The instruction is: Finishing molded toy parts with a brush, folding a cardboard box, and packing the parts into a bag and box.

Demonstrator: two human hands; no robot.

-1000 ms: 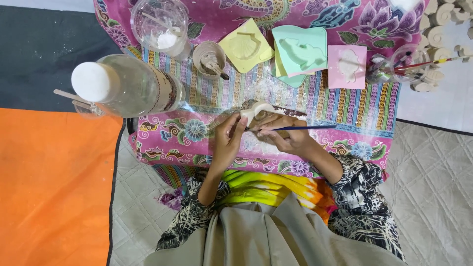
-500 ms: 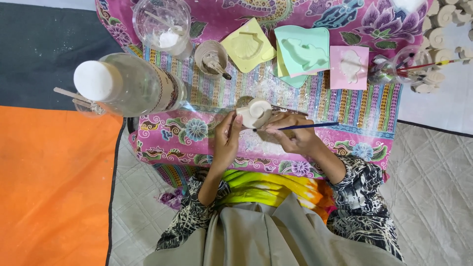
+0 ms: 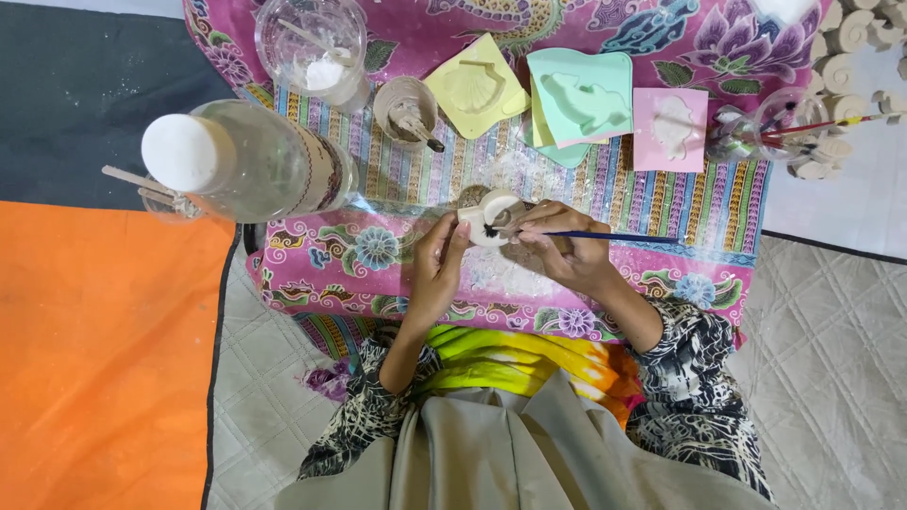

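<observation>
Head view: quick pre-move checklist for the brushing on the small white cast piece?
1. Left hand grips the small white cast piece: ok.
2. Right hand pinches the thin blue-handled brush: ok.
3. Bristles touch the piece: ok.
4. Paint on the bristles: cannot tell.
5. Piece held over the pink patterned cloth: ok.
6. Large clear plastic bottle apart from both hands: ok.

Black-and-white patterned sleeves, yellow-green tie-dye top, grey cloth over the lap

Small white plaster cast (image 3: 491, 215), rounded, held above patterned cloth, thin blue-handled brush (image 3: 605, 236) w/ dark tip touching it
</observation>
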